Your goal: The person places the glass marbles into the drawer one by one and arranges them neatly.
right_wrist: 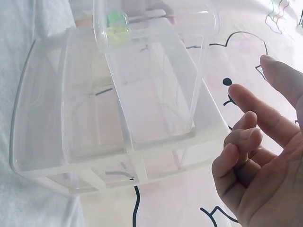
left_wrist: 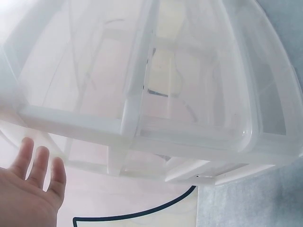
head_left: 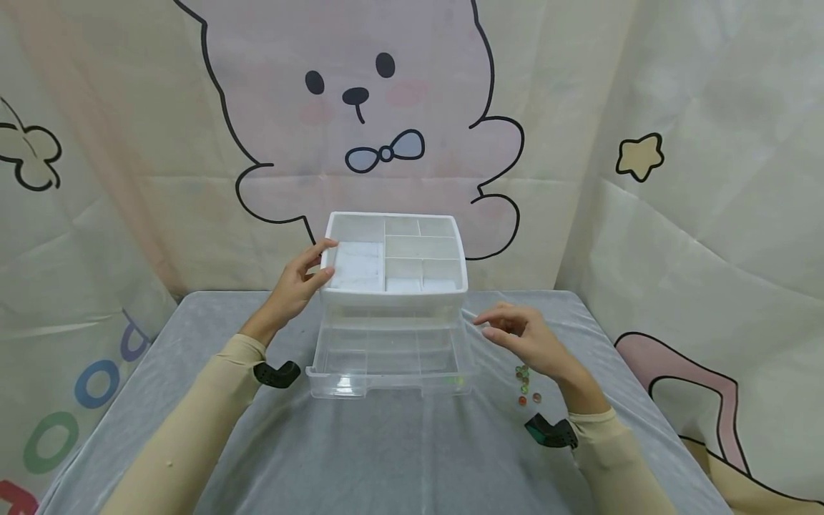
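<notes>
Two cream long sleeves reach in from the bottom edge, each with a black wrist-mounted camera clip, over a table covered in a thin, wrinkled white-grey cloth (head_left: 399, 458). On that cloth, at the table's middle, stands a clear plastic drawer organiser with a white divided top tray (head_left: 394, 254), and its clear plastic lower drawer (head_left: 389, 365) is pulled out toward the person. A small green bead (right_wrist: 116, 20) lies inside the drawer near its front wall.

The left hand (head_left: 297, 286) rests against the organiser's upper left corner, its fingers straight and touching the tray rim, its thumb on the side wall. The right hand (head_left: 524, 337) hovers just beside the drawer's right side, fingers loosely spread and relaxed, holding nothing.

A little cluster of red and green beads (head_left: 524, 386) lies on the cloth under the right hand, near the wrist.

Behind the table hangs a creased cream fabric backdrop printed with a pale pink cartoon bear (head_left: 360, 107) wearing a blue bow tie; a yellow star (head_left: 639, 157) shows on the right panel.
</notes>
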Demonstrator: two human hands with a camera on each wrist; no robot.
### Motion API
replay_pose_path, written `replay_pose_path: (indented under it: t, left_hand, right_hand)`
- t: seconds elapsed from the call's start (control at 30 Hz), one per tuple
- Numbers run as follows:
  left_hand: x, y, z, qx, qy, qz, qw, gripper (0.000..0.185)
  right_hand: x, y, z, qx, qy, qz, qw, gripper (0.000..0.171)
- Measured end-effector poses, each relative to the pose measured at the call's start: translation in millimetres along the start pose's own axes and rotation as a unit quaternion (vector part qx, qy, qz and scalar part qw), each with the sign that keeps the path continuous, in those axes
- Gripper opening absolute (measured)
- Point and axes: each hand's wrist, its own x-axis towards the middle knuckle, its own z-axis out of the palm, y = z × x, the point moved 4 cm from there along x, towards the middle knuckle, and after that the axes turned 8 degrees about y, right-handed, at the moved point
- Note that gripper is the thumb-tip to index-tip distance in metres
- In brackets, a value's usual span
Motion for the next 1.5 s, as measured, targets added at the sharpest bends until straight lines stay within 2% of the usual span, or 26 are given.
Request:
replay_pose_path:
  t: [0.2, 0.63, 0.9, 1.33, 1.5]
  left_hand:
    - [0.0, -1.5, 0.8, -0.001, -0.001, -0.002, 1.0000, 0.051]
    - [1.3, -3.1, 0.0, -0.010, 0.006, 0.000, 0.9999, 0.051]
    - [1.4, -2.4, 0.1, -0.012, 0.007, 0.002, 0.9999, 0.050]
    - [1.6, -2.2, 0.0, -0.010, 0.005, -0.005, 0.9999, 0.051]
    - [1.4, -4.0, -0.1, -0.011, 0.003, -0.002, 0.9999, 0.051]
  right_hand:
    - [-8, 7, -8, 0.003, 0.010, 0.030, 0.999, 0.022]
    - [-30, 25, -27, -0.036, 0.039, 0.051, 0.997, 0.023]
    - [-41, 44, -38, -0.036, 0.051, 0.075, 0.995, 0.025]
    - [-51, 65, -49, -0.056, 0.070, 0.124, 0.988, 0.025]
    - [-54, 81, -53, -0.059, 0.077, 0.143, 0.985, 0.026]
